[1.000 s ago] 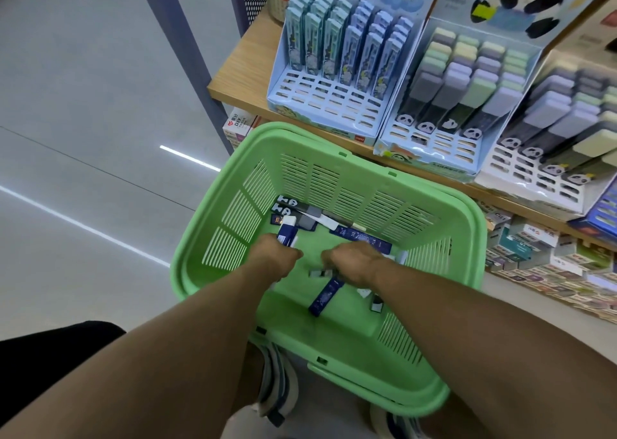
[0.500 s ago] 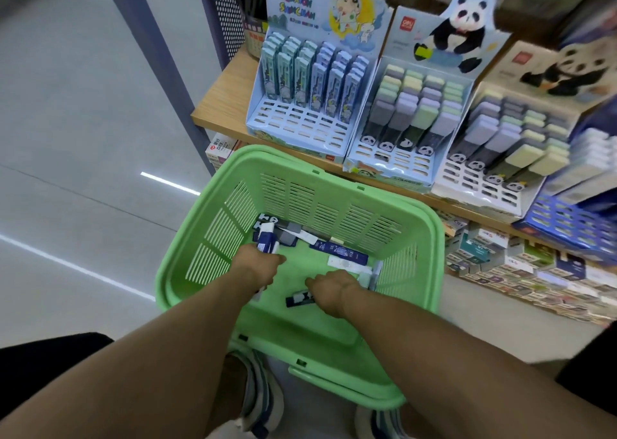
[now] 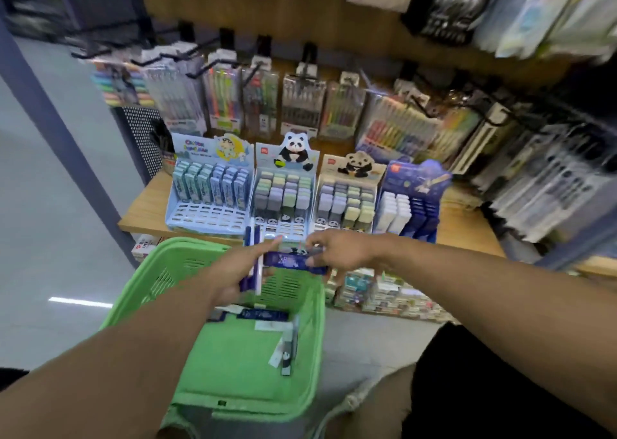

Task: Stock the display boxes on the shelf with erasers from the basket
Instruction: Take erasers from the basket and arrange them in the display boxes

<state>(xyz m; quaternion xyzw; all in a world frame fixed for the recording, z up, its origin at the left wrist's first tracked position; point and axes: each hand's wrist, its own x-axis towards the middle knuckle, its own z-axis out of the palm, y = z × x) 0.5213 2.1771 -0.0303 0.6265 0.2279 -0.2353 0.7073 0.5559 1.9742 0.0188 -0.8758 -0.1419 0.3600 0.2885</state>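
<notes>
Partly blurred: both hands (image 3: 283, 265) grip dark-blue erasers (image 3: 293, 262); print unreadable.

The basket (image 3: 213, 355) looks like moulded green plastic with slotted walls and a matt floor; the shelf (image 3: 147, 205) is pale wood-grain board, smooth; the display boxes (image 3: 207, 218) look like printed card, lightly glossy; the hanging pen packs (image 3: 300, 104) are clear shiny plastic; the dark blue eraser (image 3: 290, 261) wears a printed paper sleeve; the floor (image 3: 50, 238) is smooth, faintly reflective grey.
</notes>
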